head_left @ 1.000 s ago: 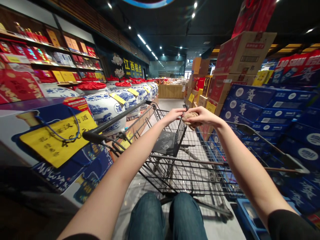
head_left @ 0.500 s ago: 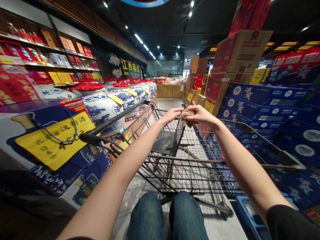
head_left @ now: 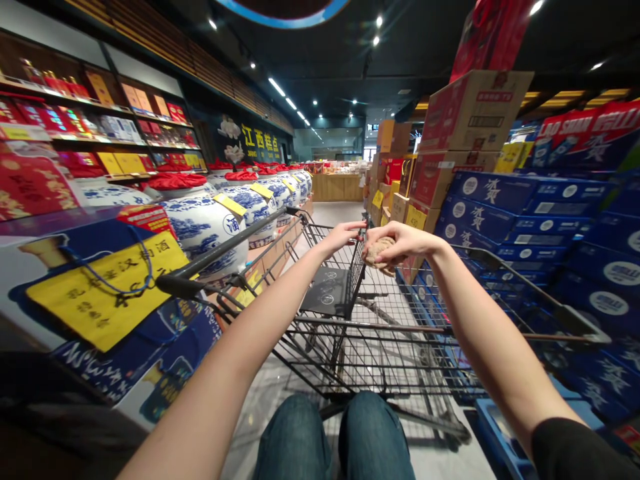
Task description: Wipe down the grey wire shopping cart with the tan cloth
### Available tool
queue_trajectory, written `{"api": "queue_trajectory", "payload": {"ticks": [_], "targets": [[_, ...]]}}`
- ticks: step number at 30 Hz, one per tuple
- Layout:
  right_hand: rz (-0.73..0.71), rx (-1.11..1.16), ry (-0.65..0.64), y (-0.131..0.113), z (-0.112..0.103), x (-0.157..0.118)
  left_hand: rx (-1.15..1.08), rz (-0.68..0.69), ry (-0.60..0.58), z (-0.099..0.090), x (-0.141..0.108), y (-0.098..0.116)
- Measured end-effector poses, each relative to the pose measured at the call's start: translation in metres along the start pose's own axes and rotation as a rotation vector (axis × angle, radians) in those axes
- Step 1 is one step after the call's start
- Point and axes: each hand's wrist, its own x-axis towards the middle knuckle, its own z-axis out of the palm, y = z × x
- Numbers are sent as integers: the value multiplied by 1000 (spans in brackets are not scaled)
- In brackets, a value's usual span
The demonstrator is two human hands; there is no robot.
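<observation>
Over the front of the trolley (head_left: 345, 347), my R grip (head_left: 406, 241) is clamped on a brown lump (head_left: 381, 256), long axis roughly sideways, L hand (head_left: 341, 237) flat, empty, just left of it.

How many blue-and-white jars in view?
6 blue-and-white jars, lined up along the aisle's left beside the shopping cart; more may be hidden at the far end.

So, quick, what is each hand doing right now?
Left hand: open, holding nothing visible.
Right hand: closed, holding a lumpy tan object.
</observation>
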Motion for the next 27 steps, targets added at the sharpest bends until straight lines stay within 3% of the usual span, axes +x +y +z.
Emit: {"api": "queue_trajectory", "payload": {"ticks": [2,6,9,13,17,20,23,25,27], "targets": [[21,5,73,2,0,1,-4,0,3,0,-1,0],[47,-75,403,20,6,14,24,-12,3,1,-2,3],[35,-92,545,36,10,23,-19,-4,112,3,-2,9],[78,120,754,47,15,29,-31,112,174,11,-3,15],[35,426,632,41,25,32,167,387,135,25,-9,13],[-9,451,539,36,29,34,245,518,159,34,-13,12],[8,321,668,42,26,35,263,502,247,34,-9,12],[84,232,775,51,23,35,250,453,379,30,-4,9],[174,180,743,60,24,33,216,313,510,22,2,2]]}}
